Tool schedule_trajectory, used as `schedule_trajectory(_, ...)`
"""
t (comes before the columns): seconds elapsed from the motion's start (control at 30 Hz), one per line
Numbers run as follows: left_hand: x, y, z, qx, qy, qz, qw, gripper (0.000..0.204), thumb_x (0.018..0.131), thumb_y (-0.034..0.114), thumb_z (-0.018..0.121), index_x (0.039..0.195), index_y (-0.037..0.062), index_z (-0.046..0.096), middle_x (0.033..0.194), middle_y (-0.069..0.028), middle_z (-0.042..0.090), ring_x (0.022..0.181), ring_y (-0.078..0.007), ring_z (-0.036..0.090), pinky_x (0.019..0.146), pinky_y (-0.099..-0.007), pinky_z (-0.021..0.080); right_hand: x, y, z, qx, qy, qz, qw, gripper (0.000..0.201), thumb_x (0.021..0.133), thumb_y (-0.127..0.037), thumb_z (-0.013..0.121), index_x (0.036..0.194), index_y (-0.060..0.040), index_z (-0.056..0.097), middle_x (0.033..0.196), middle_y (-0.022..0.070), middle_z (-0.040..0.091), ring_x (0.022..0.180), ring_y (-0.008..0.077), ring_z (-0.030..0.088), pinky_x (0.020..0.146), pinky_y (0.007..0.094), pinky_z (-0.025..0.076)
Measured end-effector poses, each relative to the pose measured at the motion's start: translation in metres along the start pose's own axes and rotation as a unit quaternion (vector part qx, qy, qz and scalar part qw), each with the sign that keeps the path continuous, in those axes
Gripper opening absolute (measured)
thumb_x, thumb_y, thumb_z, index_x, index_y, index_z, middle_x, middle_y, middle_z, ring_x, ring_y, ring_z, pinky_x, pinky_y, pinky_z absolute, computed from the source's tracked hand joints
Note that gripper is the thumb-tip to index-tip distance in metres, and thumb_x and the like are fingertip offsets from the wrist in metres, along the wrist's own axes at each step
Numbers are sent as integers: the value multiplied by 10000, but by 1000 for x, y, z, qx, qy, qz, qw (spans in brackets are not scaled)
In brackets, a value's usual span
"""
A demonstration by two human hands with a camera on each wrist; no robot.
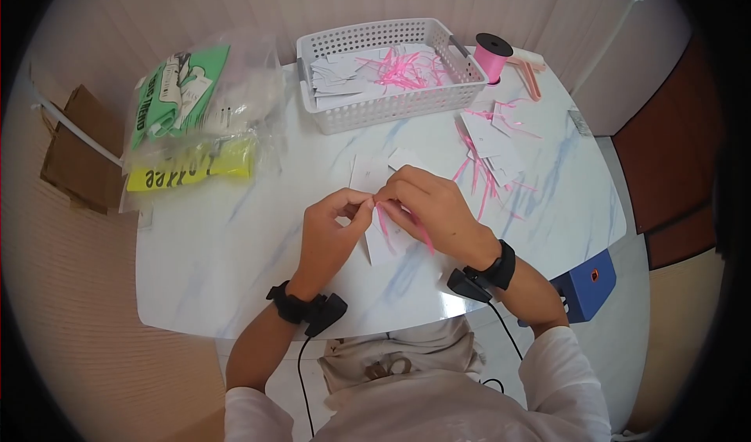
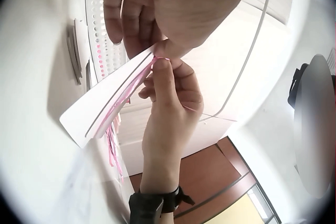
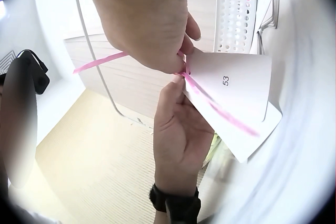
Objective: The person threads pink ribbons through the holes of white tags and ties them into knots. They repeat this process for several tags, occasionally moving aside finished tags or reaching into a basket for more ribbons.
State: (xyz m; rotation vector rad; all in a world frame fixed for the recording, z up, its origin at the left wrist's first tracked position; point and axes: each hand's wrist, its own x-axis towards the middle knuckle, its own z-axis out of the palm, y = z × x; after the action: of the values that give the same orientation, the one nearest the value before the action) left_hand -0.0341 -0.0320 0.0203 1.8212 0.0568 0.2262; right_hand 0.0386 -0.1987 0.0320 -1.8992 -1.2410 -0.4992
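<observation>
White cards [image 3: 231, 85], the front one printed 53, hang from the fingertips of both hands, with a pink ribbon [image 3: 223, 111] at their corner. In the head view the left hand [image 1: 335, 232] pinches the ribbon and card corner between thumb and forefinger. The right hand [image 1: 438, 213] meets it there, its fingers curled and pinching the ribbon. The left wrist view shows the cards [image 2: 107, 95] edge-on, several together, with pink strands [image 2: 123, 94] along them. The exact shape of the ribbon between the fingertips is hidden.
A white basket [image 1: 399, 102] of cards and pink ribbons stands at the back. Right of it are a pink ribbon spool [image 1: 493, 57] and scissors-like pink handles [image 1: 530, 80]. Ribboned cards [image 1: 491, 146] lie at right, plastic bags [image 1: 203, 121] at left. A blue box [image 1: 588, 285] is beyond the table edge.
</observation>
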Motion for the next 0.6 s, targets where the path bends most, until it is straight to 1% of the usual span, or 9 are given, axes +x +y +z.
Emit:
schedule_trajectory(0.17, 0, -1, 3, -11, 6, -1, 1000, 132, 893, 54, 605, 965, -37, 667, 859, -41, 675, 777, -68, 603, 734, -218, 475, 0, 2, -1, 7, -6, 1, 1000, 149, 722, -37, 685, 839, -75, 602, 770, 37, 541, 660, 207, 574, 557, 301, 475)
schedule_trajectory(0.23, 0, -4, 6, -79, 22, 3, 997, 134, 884, 93, 621, 940, -12, 682, 802, -31, 678, 714, -66, 599, 674, -220, 474, 0, 2, -1, -1, -13, 19, 1000, 147, 735, -32, 684, 849, -77, 602, 774, 37, 538, 660, 205, 571, 556, 301, 472)
schedule_trajectory(0.33, 0, -5, 6, -104, 11, 2, 994, 148, 893, 97, 618, 957, -22, 679, 824, -41, 682, 727, -71, 601, 701, -223, 482, 1, 1, -2, 0, -10, 21, 1000, 153, 742, -25, 683, 863, -77, 605, 774, 38, 535, 659, 206, 567, 552, 302, 463)
schedule_trajectory(0.37, 0, -5, 5, -106, 15, 1, 994, 148, 893, 97, 618, 957, -22, 679, 824, -41, 682, 727, -71, 601, 701, -223, 482, 1, 2, -2, 2, -13, 19, 1000, 153, 742, -25, 683, 863, -77, 605, 774, 38, 535, 659, 206, 567, 552, 302, 463)
schedule_trajectory(0.43, 1, -4, 1, -98, -10, -9, 995, 142, 913, 70, 593, 966, -48, 651, 871, -40, 673, 797, -67, 603, 722, -212, 472, 1, 3, -2, 11, -16, 10, 1000, 163, 745, -18, 683, 881, -71, 610, 779, 46, 542, 658, 213, 566, 558, 307, 463)
schedule_trajectory(0.47, 1, -3, 1, -99, -6, -9, 995, 142, 913, 70, 593, 966, -48, 651, 871, -40, 673, 797, -67, 603, 722, -212, 472, 1, 3, -2, 12, -19, 7, 1000, 163, 745, -18, 683, 881, -71, 610, 779, 46, 542, 658, 213, 566, 558, 307, 463)
schedule_trajectory(0.53, 1, -3, 0, -40, -12, 13, 999, 117, 913, 51, 574, 932, -43, 643, 852, -35, 665, 790, -61, 598, 711, -206, 464, 2, 1, -3, 32, -18, 7, 999, 167, 756, -7, 685, 895, -66, 613, 784, 56, 552, 661, 219, 566, 567, 312, 466)
schedule_trajectory(0.57, 1, -3, 1, -43, -7, 13, 999, 117, 913, 51, 574, 932, -43, 643, 852, -35, 665, 790, -61, 598, 711, -206, 464, 2, 0, -3, 32, -22, 4, 999, 167, 756, -7, 685, 895, -66, 613, 784, 56, 552, 661, 219, 566, 567, 312, 466)
schedule_trajectory(0.6, 1, -3, 2, -53, 0, 17, 998, 111, 913, 44, 567, 925, -41, 636, 838, -31, 659, 780, -58, 593, 701, -203, 460, 3, -2, -3, 37, -20, 18, 999, 170, 760, -1, 685, 905, -59, 617, 787, 63, 557, 663, 223, 567, 571, 314, 466)
